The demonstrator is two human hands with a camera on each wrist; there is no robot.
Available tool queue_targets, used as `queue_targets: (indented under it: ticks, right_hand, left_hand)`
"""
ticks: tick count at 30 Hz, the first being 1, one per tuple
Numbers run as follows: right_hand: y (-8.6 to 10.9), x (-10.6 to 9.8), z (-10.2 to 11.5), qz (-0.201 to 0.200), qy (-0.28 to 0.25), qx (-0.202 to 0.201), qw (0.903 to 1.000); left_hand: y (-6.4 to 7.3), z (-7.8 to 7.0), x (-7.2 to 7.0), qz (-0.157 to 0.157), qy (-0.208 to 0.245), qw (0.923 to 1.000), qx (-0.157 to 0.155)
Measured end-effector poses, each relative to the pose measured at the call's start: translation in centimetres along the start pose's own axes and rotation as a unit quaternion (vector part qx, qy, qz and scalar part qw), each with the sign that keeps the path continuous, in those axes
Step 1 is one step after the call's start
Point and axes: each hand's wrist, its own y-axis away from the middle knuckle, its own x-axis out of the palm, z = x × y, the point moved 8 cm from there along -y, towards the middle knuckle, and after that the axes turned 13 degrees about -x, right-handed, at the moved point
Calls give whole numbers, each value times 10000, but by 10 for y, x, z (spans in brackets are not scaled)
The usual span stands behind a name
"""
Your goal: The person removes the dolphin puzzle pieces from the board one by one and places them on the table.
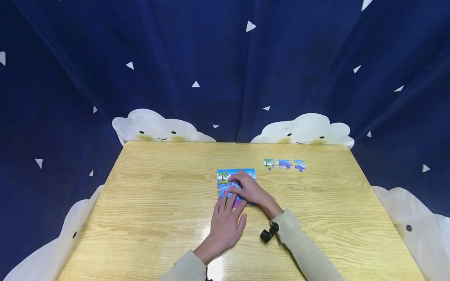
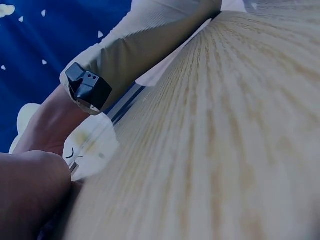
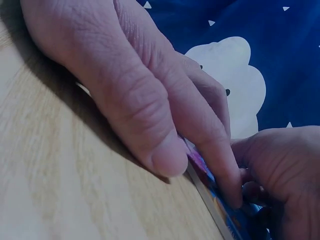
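A colourful jigsaw puzzle (image 1: 223, 183) with a palm tree and sea scene lies flat on the wooden table, partly covered by both hands. My left hand (image 1: 226, 228) reaches in from the near side, its fingers spread and fairly straight over the puzzle's near edge. Over the middle of the picture is my right hand (image 1: 250, 190), thumb and index finger bent with their tips at the puzzle. Whether a piece is between them is hidden. In the right wrist view, the left thumb (image 3: 170, 157) lies beside the puzzle's edge, close to the right hand (image 3: 287, 170).
Beyond the puzzle to the right, three loose jigsaw pieces (image 1: 284, 164) lie in a row. A black wrist camera (image 1: 268, 233) sits at the right cuff. Behind the wooden table (image 1: 158, 187) hangs a dark blue curtain (image 1: 225, 70) with white triangles and clouds.
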Motion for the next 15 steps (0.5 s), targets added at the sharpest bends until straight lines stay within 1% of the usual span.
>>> queue_targets:
  ticks: [4,7,10,12,15]
  right_hand:
    - [-1,-1,1,47,17,3,10000]
    - [0,-1,4,112,-13,-3,9999]
    - [0,-3,8,145,-58,-10,9999]
    - [1,-3,10,151,-44,-5,9999]
    - [1,-4,8,111,-42,39,9999]
  left_hand:
    - [-1,-1,-1,-51,-33,10000,28]
    - [0,-2,-4,-221,-98,9997,97]
    - [0,-3,-6,-423,-285,9986,142]
    - [-1,-3,-6,-498,-431,9978,122]
    - [-3,-2,-6,-527,-466,9975,70]
